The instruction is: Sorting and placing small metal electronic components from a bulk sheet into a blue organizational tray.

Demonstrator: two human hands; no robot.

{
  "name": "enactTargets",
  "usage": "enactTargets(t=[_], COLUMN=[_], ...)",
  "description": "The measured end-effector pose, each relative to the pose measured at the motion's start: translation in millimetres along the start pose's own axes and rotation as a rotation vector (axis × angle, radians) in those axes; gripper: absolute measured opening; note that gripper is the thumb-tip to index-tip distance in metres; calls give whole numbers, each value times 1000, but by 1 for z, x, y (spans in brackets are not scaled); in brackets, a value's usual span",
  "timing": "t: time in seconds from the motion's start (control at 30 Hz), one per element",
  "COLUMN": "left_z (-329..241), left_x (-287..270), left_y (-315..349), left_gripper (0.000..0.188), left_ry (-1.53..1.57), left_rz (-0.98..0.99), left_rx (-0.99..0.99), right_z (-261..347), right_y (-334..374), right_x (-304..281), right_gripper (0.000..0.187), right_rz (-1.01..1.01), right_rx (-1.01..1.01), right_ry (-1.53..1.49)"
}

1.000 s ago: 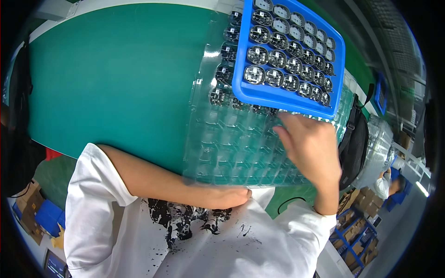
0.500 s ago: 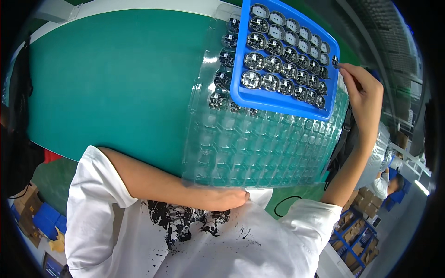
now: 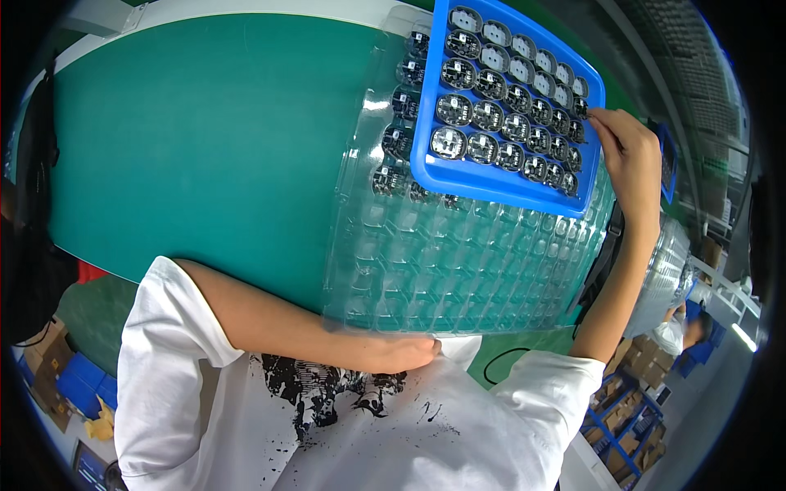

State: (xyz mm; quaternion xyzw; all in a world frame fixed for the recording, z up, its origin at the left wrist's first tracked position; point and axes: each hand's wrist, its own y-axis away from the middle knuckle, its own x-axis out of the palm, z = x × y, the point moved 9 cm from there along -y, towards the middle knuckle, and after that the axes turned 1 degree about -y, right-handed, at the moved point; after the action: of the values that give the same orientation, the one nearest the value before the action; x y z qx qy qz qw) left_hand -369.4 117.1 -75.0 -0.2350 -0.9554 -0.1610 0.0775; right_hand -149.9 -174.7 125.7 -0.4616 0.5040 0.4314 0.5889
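Observation:
My right hand [image 3: 629, 151] reaches over the right rim of a blue tray [image 3: 499, 195]. Its thumb and fingertips pinch a small black circuit board [image 3: 580, 107], low over the tray's right-hand column. Rows of rounded cases fill the tray; most have dark boards in them, while the far ones, such as one pale case [image 3: 496, 33], show white insides. Under the tray lies a clear plastic blister sheet [image 3: 426, 270] with more black boards in its left pockets. My left hand [image 3: 412, 353] rests curled at the sheet's near edge, against my shirt; its fingertips are hidden.
The green tabletop [image 3: 196, 147] stretches out to the left. A stack of clear plastic trays [image 3: 661, 278] stands beyond my right forearm. Shelves with boxes [image 3: 630, 425] and another person [image 3: 673, 334] are farther off at the right. A black cable [image 3: 501, 360] hangs by the table edge.
My right hand has moved slightly left and in over the tray, bringing the circuit board from outside the rim to above the cases. My left hand stays put.

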Motion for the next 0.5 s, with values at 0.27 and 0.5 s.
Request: enactTargets(t=[0.27, 0.5], left_z=[-19, -6], left_x=[-20, -8], left_y=[14, 4], left_gripper=[31, 29], left_ry=[203, 57], left_rz=[3, 34], left_rx=[-80, -92], right_z=[5, 5], right_y=[-5, -1], right_x=[0, 6], right_gripper=[14, 14], right_rz=[9, -36], right_rx=[-61, -101], right_ry=[50, -18])
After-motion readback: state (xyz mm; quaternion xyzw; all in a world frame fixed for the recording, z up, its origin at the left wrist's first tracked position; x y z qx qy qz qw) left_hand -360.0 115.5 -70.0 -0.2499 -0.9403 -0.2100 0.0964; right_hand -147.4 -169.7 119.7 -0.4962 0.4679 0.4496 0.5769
